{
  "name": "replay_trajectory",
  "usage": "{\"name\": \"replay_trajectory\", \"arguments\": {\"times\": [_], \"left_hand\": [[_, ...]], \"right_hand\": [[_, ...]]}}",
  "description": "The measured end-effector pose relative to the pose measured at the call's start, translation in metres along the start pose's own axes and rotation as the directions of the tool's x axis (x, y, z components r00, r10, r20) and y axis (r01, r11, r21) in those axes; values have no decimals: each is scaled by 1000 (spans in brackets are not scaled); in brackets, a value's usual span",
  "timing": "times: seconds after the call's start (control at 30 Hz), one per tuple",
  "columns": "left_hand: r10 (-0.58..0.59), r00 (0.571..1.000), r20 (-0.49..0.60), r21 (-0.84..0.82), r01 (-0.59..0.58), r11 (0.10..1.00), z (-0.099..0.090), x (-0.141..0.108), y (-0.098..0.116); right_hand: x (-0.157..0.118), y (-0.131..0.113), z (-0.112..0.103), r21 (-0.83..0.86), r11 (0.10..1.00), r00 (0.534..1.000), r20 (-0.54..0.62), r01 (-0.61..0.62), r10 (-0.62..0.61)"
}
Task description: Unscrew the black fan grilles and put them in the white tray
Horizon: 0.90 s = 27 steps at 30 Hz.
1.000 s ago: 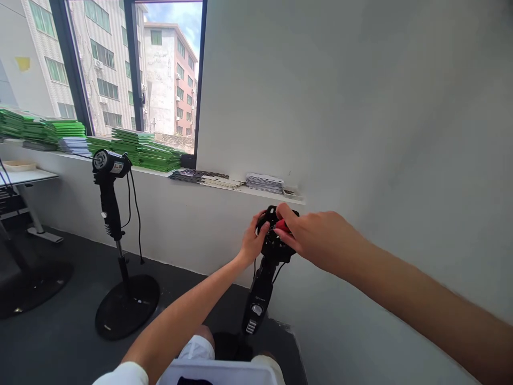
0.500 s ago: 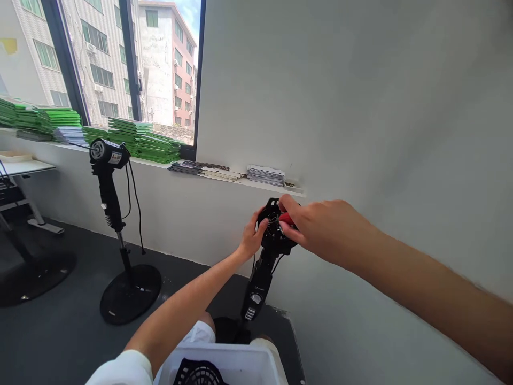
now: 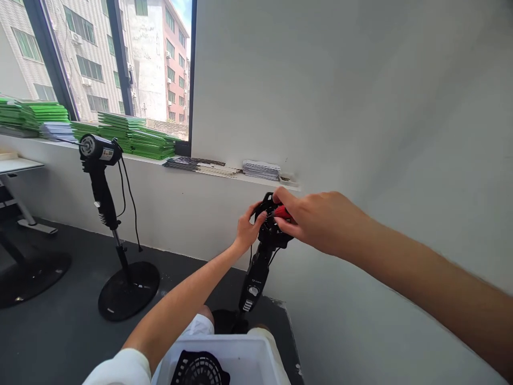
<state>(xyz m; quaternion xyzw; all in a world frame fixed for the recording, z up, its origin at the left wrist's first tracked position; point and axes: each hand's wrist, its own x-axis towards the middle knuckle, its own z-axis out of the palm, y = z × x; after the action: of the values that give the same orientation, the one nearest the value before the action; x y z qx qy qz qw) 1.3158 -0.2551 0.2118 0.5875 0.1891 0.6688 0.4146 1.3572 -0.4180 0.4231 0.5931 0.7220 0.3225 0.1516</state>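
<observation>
— Compared with half a second ago, the view is tipped further down, and more of the white bin (image 3: 246, 361) is shown at the lower edge. Are the hands moved away too?

— No, both are kept at the same fan head (image 3: 272, 236).

— What is seen around them?

— Most of the view is filled by a pale wall (image 3: 360, 107), broken at left by a window (image 3: 119, 59), with green stacks (image 3: 134, 136) lined along the sill. At left, a stand fan (image 3: 103, 195) is set on the floor. Below the sill's right end, the black fan (image 3: 255, 280) bearing that head is stood upright.

— And the smaller things?

— Inside the bin, a black grille (image 3: 200, 369) is laid. By the right hand (image 3: 318, 219) a red handle (image 3: 282, 213) is pinched between thumb and forefinger, directed toward the head's middle. By the left hand (image 3: 245, 230) the head's left edge is clasped, thumb in front; how the hidden fingertips are placed cannot be told.
</observation>
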Motion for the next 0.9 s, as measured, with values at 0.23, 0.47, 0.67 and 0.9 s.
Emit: {"name": "replay_trajectory", "arguments": {"times": [0.23,0.47,0.67,0.9], "left_hand": [[12,999,43,-58,-10,998,-5,-6,-2],[-24,1000,11,8,24,1000,-3,-2,6],[20,998,56,-26,-19,999,-3,-14,5],[157,979,128,90,-170,981,-6,-20,-7]], "right_hand": [[0,1,-5,16,1000,1000,27,-14,14],[0,1,-1,26,1000,1000,11,-14,14],[-4,0,-2,-26,999,999,-13,-46,46],[-8,-7,-2,-87,995,998,-48,-41,37]]}}
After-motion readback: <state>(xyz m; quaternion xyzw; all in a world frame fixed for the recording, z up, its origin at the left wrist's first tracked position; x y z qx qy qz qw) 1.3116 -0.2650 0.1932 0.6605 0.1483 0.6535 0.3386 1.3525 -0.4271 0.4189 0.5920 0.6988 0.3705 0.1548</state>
